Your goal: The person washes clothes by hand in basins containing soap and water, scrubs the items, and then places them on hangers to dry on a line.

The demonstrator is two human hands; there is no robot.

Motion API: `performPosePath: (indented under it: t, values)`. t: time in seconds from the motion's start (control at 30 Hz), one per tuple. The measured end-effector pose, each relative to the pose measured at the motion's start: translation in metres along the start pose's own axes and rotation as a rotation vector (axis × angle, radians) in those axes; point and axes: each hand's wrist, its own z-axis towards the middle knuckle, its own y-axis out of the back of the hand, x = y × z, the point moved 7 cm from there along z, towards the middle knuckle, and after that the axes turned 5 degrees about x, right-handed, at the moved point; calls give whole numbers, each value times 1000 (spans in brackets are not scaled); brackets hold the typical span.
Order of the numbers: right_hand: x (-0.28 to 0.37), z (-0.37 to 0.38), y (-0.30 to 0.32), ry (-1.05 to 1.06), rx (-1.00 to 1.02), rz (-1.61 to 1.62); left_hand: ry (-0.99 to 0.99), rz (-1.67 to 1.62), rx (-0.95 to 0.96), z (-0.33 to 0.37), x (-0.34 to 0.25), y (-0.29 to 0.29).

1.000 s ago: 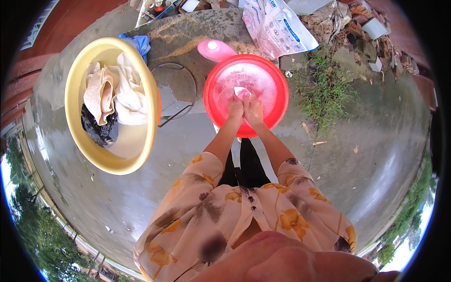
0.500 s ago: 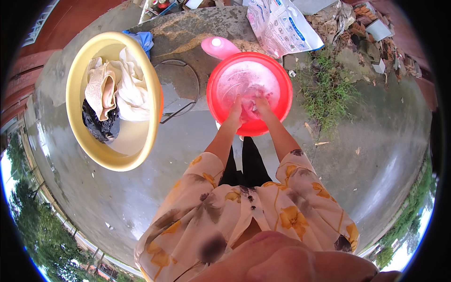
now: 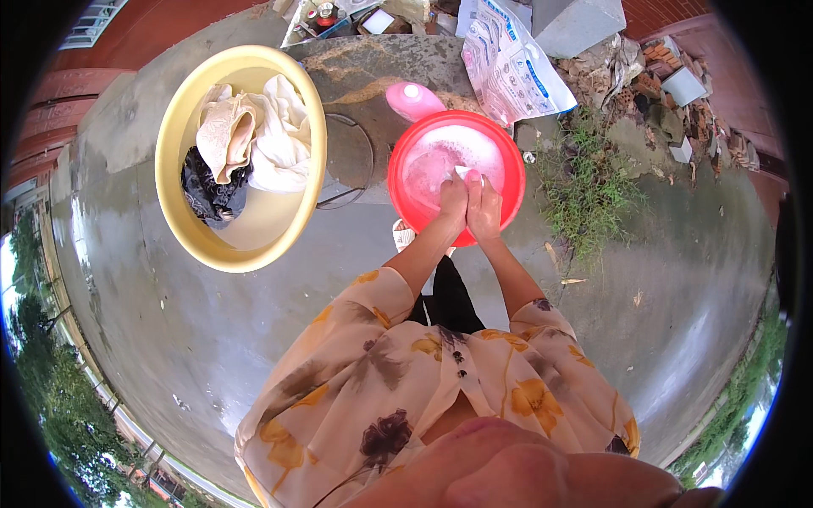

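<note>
A red basin point(image 3: 513, 161) in front of me holds foamy, pinkish water. Over its near part, my left hand point(image 3: 454, 200) and my right hand point(image 3: 484, 210) are side by side, both closed. Between their fingertips shows a bit of wet white cloth point(image 3: 462, 171); most of it is hidden by the fingers. Just beyond the basin lies a pink bottle point(image 3: 417, 103) with a white cap.
To the left, a large yellow tub point(image 3: 172, 203) holds white cloth point(image 3: 281, 140), beige cloth point(image 3: 225, 127) and dark cloth point(image 3: 212, 188) in water. A wire stand point(image 3: 366, 152) is between tub and basin. A printed plastic bag point(image 3: 512, 72), weeds point(image 3: 593, 182) and rubble point(image 3: 669, 93) are at the far right.
Both hands have risen out of the foamy water and come together, with white cloth now showing between them. The view has shifted, so the tub and bottle appear farther right.
</note>
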Motion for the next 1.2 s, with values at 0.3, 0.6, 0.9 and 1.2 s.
performPosePath:
  t: [0.3,0.6,0.9,1.2]
  values:
    - [-3,-15,4,-31,164,128,-51,-128,-9,-27,5,-5]
    - [216,-85,17,250,939,874,-681,-342,-21,-216,-238,128]
    - [61,-31,-61,53,853,405,-544,1502,-592,-295,-326,245]
    - [-222,111,-91,-255,181,-19,-875,522,155,-237,-231,109]
